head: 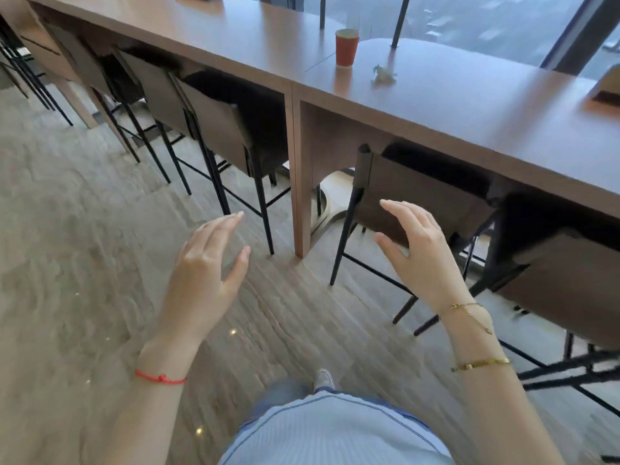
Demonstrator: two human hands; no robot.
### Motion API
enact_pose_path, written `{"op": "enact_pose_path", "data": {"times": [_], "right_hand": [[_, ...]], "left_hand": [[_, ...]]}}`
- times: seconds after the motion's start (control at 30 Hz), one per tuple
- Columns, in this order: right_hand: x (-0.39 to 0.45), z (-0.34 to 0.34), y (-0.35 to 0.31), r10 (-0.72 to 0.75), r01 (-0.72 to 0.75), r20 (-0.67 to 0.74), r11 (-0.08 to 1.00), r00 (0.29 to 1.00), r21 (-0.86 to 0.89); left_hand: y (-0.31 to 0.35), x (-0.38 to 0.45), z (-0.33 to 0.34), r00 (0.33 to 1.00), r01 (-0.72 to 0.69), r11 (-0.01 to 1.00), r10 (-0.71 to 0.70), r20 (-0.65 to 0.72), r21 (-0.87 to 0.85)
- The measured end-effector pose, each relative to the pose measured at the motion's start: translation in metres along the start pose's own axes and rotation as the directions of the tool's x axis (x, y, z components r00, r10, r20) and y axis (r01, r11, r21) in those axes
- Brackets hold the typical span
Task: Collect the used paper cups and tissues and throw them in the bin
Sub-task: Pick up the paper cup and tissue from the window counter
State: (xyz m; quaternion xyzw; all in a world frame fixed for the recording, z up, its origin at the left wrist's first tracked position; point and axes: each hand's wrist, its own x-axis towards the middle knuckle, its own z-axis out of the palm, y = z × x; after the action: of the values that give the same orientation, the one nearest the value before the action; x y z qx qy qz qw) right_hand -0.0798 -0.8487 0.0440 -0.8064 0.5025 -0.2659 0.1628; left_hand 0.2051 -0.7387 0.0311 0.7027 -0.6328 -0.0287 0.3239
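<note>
1. Long brown counter (469, 105) along a window (486, 25); taken as landmark for all below.
2. On the counter: red paper cup (347, 48), upright, near the far edge beside a thin dark post (399, 21).
3. Just right of the cup, nearer the front edge: crumpled tissue (384, 75), lying apart from the cup, not touching it.
4. At the counter's far right edge: a brown box-like thing (605, 88), cut off by the frame.
5. Under the counter: brown stools (214, 129) on thin black legs, tucked in along its length.
6. In front of the counter, over the wood-grain floor (67, 229): left hand (204, 263), fingers loosely spread, thumb apart, holding nothing; red cord (160, 377) on its wrist.
7. Also in front of the counter, before one stool's back (419, 196): right hand (422, 253), fingers spread and slightly curled, empty; two gold bracelets (469, 313) on that wrist.
8. Both hands well short of the counter top, well apart from cup and tissue.
9. Below the hands: pale striped shirt (335, 431) and one shoe tip (323, 379) on the floor.
10. No bin in view.
</note>
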Motion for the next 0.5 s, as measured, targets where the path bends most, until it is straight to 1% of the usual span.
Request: {"op": "enact_pose_path", "data": {"times": [0.1,0.2,0.3,0.5], "right_hand": [[0.057,0.006,0.007,-0.010,0.010,0.004,1.000,1.000,0.004],[0.106,0.018,0.015,-0.005,0.004,0.038,1.000,0.999,0.024],[0.154,0.034,0.026,-0.014,0.012,0.041,0.999,0.999,0.047],[0.258,0.074,0.040,0.000,-0.001,0.017,0.999,1.000,0.050]], "left_hand": [[-0.007,0.048,0.011,0.999,0.025,1.000,-0.025,-0.028,0.010],[-0.019,0.089,0.021,0.999,0.043,0.999,-0.043,-0.030,0.010],[-0.038,0.133,0.036,0.998,0.055,0.998,-0.055,-0.023,0.007],[-0.087,0.242,0.067,1.000,0.026,1.000,-0.025,0.017,-0.011]]}}
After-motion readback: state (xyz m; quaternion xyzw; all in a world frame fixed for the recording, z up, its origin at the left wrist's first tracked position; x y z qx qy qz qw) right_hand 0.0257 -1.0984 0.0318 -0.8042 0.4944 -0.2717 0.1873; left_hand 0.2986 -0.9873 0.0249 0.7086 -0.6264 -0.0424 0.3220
